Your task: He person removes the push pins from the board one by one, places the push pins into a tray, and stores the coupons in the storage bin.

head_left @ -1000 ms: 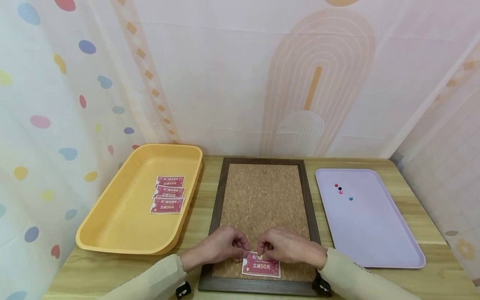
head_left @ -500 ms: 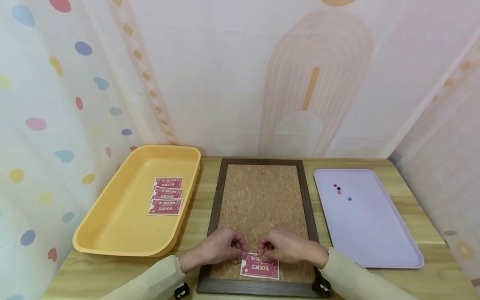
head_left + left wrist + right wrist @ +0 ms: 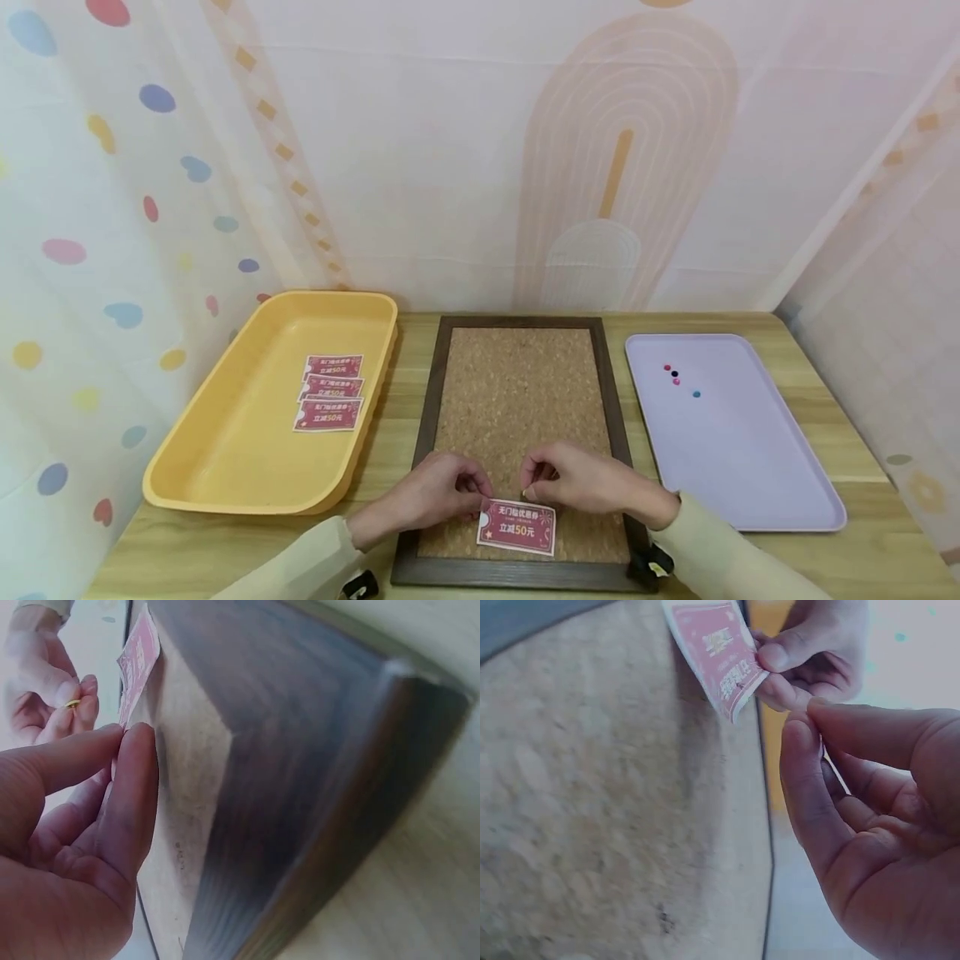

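Note:
My left hand [image 3: 448, 492] pinches a red-and-white paper coupon [image 3: 516, 527] by its upper left corner, between thumb and forefinger. The coupon lies over the near part of a cork board [image 3: 525, 392] with a dark wooden frame; in the right wrist view the paper [image 3: 716, 652] slants up off the cork. Just beyond the coupon's top edge, my right hand [image 3: 581, 482] pinches a small yellow pushpin [image 3: 73, 703] between thumb and forefinger. The fingers hide most of the pin.
To the left stands a yellow tray [image 3: 225, 450] with several more coupons [image 3: 327, 414] overlapping on its right side. A lilac tray [image 3: 750, 450] at the right bears several small coloured pins [image 3: 697, 394]. A patterned curtain [image 3: 427, 167] hangs behind the wooden table [image 3: 817, 400].
My right hand has lifted back from the coupon's top edge, uncovering its printed heading, with the yellow pin still in the fingers. The left hand keeps its pinch on the corner.

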